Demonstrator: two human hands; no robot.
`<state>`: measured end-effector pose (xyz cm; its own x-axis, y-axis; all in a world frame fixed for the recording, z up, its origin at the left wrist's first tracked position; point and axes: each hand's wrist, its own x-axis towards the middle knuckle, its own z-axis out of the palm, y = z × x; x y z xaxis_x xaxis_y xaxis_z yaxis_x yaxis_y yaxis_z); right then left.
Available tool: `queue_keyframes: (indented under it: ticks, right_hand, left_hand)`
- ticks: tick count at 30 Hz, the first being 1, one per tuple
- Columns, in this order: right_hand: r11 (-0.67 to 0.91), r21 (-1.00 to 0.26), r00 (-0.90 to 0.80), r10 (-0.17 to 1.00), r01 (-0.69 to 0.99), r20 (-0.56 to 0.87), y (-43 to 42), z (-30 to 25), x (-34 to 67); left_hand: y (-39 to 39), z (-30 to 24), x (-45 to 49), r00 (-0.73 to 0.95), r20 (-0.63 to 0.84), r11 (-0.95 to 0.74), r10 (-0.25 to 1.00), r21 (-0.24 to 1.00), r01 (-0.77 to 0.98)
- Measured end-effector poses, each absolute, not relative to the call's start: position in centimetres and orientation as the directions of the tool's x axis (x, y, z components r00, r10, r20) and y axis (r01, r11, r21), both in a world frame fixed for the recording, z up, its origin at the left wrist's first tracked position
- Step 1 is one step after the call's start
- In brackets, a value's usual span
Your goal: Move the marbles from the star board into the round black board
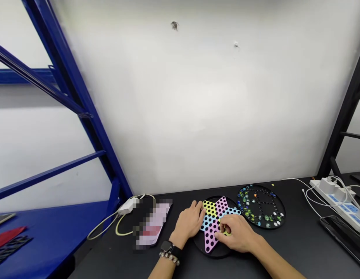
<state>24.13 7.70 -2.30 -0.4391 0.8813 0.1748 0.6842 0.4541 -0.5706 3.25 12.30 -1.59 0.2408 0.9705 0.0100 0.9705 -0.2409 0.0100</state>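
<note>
A round black game board (202, 245) with a star of yellow, pink and blue perforated triangles (216, 217) lies on the black table near the front edge. My left hand (189, 222), with a watch and bead bracelet on its wrist, rests on the board's left edge, fingers curled against the yellow triangle. My right hand (237, 232) lies over the star's lower right part, fingers pinched together on something I cannot make out. To the right sits a second round black tray (280, 215) with several coloured glass marbles around its rim.
A white charger (126, 206) with a looped cable and a blurred pink object (154, 225) lie to the left. A white power strip (339, 197) with cables and a dark tablet (344, 236) sit at the right. Blue shelving (81, 112) stands left, a black frame right.
</note>
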Motion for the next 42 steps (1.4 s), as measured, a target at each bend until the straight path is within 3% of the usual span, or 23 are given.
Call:
queue_keyframes:
  ticks: [11, 25, 29, 32, 34, 37, 39, 42]
  right_hand:
    - [0.452, -0.563, -0.441, 0.882, 0.692, 0.166, 7.8, -2.3, 24.3]
    - [0.426, -0.612, -0.425, 0.891, 0.666, 0.157, 7.6, -1.7, 24.5]
    - [0.364, -0.736, -0.383, 0.911, 0.571, 0.154, 8.3, -2.5, 24.6]
    - [0.293, -0.877, -0.275, 0.941, 0.38, 0.195, 9.1, -2.8, 24.6]
    - [0.218, -0.952, -0.196, 0.965, 0.213, 0.177, 9.5, -2.6, 24.3]
    - [-0.089, -0.993, -0.252, 0.965, -0.075, -0.068, 9.4, -2.1, 23.5]
    - [-0.333, -0.915, -0.409, 0.886, -0.23, -0.219, 8.8, -1.7, 22.8]
    - [-0.583, -0.739, -0.55, 0.76, -0.339, -0.347, 8.0, -1.6, 21.9]
  left_hand:
    - [12.6, -1.8, 3.1, 0.264, -0.02, -0.263, 0.964, 0.039, 0.964]
    - [12.7, -1.4, 2.8, 0.148, 0.12, -0.159, 0.982, 0.086, 0.984]
    - [12.8, -1.4, 2.5, 0.093, 0.163, -0.123, 0.982, 0.183, 0.975]
    - [12.7, -1.0, 2.3, 0.025, 0.213, -0.09, 0.977, 0.298, 0.951]
    - [12.3, -0.6, 2.7, -0.02, 0.298, -0.093, 0.954, 0.36, 0.928]
    - [11.1, 0.0, 4.5, 0.005, 0.455, -0.201, 0.891, 0.383, 0.902]
    - [10.1, 0.2, 6.4, 0.1, 0.481, -0.302, 0.871, 0.363, 0.882]
    - [8.6, 0.5, 9.2, 0.329, 0.383, -0.46, 0.863, 0.329, 0.825]
